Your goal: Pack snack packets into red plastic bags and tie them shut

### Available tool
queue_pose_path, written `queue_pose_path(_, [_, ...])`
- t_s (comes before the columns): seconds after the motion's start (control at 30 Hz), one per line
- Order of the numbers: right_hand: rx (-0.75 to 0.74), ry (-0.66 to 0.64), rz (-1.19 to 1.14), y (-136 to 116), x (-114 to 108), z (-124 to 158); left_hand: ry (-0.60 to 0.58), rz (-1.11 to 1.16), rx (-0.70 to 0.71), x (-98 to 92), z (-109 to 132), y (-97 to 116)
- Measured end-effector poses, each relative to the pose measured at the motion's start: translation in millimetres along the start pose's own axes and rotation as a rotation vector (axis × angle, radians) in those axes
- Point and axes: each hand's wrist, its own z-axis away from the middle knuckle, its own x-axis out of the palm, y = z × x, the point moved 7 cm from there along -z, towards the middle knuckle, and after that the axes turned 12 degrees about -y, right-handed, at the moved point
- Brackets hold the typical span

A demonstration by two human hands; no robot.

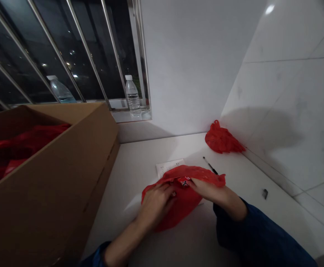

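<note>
A thin red plastic bag (175, 215) lies on the white table with its mouth spread toward me. My left hand (154, 200) is at the left side of the mouth, its fingers curled in on the bag; a small object shows by its fingertips, too small to name. My right hand (206, 189) reaches inside from the right, the bag's rim over its wrist. Its fingers close on a small red packet (184, 181) with black and white print. The deeper contents of the bag are hidden.
A large cardboard box (53, 178) holding red bags stands at left. Behind my hands lie a printed paper (164, 168) and a black pen (210, 165). Another red bag (221, 139) sits in the corner, a small dark object (265, 194) at right. Water bottles (133, 96) stand by the barred window.
</note>
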Motion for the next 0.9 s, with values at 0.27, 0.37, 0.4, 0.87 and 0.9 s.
queue_pose_path(0.27, [-0.02,-0.26,-0.216,-32.8,-13.7,4.6,0.132,0.399,-0.039,-33.1,13.9,-11.6])
queue_pose_path(0.37, [-0.011,-0.212,-0.333,-38.1,-20.8,3.6,0.105,0.664,-0.024,-34.7,15.0,-13.4])
queue_pose_path(0.4, [-0.012,-0.2,-0.374,-39.9,-22.6,3.0,0.106,0.761,-0.018,-35.4,15.1,-14.4])
queue_pose_path(0.87, [-0.049,-0.101,-0.491,-53.6,-29.4,1.1,0.043,1.104,0.041,-34.5,17.7,-4.8])
queue_pose_path(0.9, [-0.055,-0.099,-0.495,-55.1,-29.5,1.0,0.021,1.114,0.044,-33.9,17.4,-2.4])
